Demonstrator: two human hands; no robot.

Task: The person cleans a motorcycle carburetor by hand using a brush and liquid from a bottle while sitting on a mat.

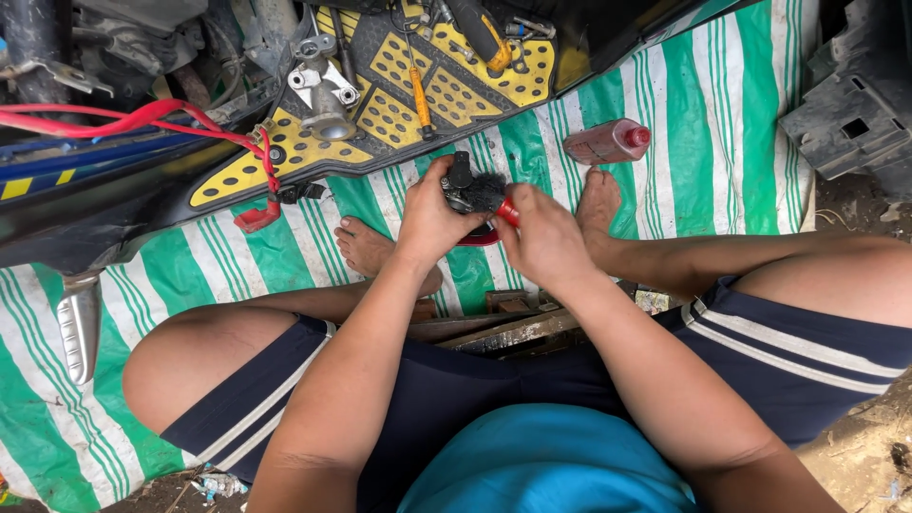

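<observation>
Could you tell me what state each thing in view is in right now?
left hand: closed around the black part.
right hand: gripping the red-handled tool.
black part: held up off the sheet, between both hands.
red-handled tool: pressed against the black part.
bottle: lying on its side, red cap on.
striped sheet: spread flat on the ground.
screwdriver: lying unused on the yellow mat.

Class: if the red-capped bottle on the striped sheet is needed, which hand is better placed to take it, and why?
Right. The right hand is nearer the bottle; the left hand grips the black part on the far side.
</observation>
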